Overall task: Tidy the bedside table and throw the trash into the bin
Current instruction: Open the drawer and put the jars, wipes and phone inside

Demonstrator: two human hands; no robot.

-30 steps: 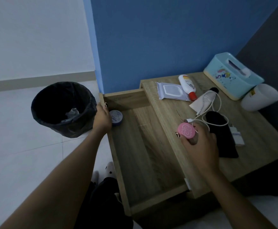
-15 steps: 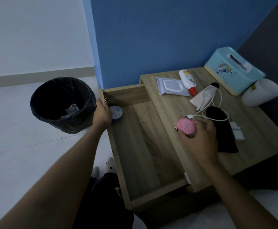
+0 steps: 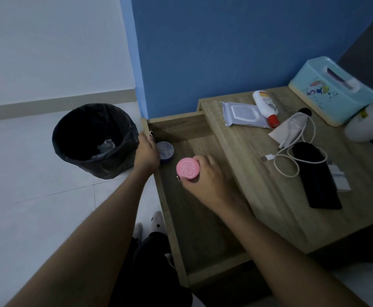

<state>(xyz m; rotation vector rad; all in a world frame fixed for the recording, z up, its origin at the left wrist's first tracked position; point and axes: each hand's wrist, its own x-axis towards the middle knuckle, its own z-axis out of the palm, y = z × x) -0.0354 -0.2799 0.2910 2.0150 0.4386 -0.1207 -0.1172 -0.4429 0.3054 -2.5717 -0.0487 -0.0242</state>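
The wooden bedside table [image 3: 258, 173] has its drawer [image 3: 194, 229] pulled out to the left. My right hand [image 3: 205, 182] holds a jar with a pink lid [image 3: 188, 169] over the drawer's far half. My left hand [image 3: 147, 151] grips the drawer's left rim at the far corner, next to a round blue tin [image 3: 166, 151] that sits inside the drawer. A bin [image 3: 92, 140] with a black liner stands on the floor left of the table, with crumpled trash at its bottom.
On the tabletop lie a wipes pack [image 3: 243, 114], a white bottle with a red cap [image 3: 266, 107], a white tube [image 3: 289, 127], a white charging cable [image 3: 296, 156], a black pouch [image 3: 316, 182] and a turquoise tissue box [image 3: 334, 94]. A white cup [image 3: 369, 122] lies at the right edge.
My right hand has carried the pink-lidded jar from the tabletop leftward to above the open drawer. My left hand has stayed on the drawer's rim.
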